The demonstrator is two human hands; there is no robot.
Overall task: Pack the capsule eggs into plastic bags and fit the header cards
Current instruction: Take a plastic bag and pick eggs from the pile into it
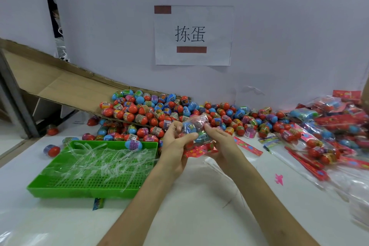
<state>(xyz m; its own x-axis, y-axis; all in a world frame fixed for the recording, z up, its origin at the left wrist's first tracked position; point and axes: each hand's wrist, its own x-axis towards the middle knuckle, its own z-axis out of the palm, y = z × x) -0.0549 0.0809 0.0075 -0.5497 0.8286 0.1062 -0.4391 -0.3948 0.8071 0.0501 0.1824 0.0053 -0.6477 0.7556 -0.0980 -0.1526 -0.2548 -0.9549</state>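
I hold a clear plastic bag of capsule eggs [194, 128] above the white table, a red flowered header card [196, 150] at its near end. My left hand [175, 144] grips the bag's left side, thumb and fingers curled round it. My right hand [220, 142] holds the right side and the card end from below. A big heap of loose capsule eggs [151, 114] in red, blue and purple lies just behind my hands, spilling from a slanted cardboard chute [65, 86].
A green slotted tray [89, 175] with several clear plastic strips sits at the left, one egg [133, 144] on its far rim. Finished bags with red cards [327, 136] pile up at the right. Loose header cards [247, 146] and flat bags [225, 166] lie by my right hand.
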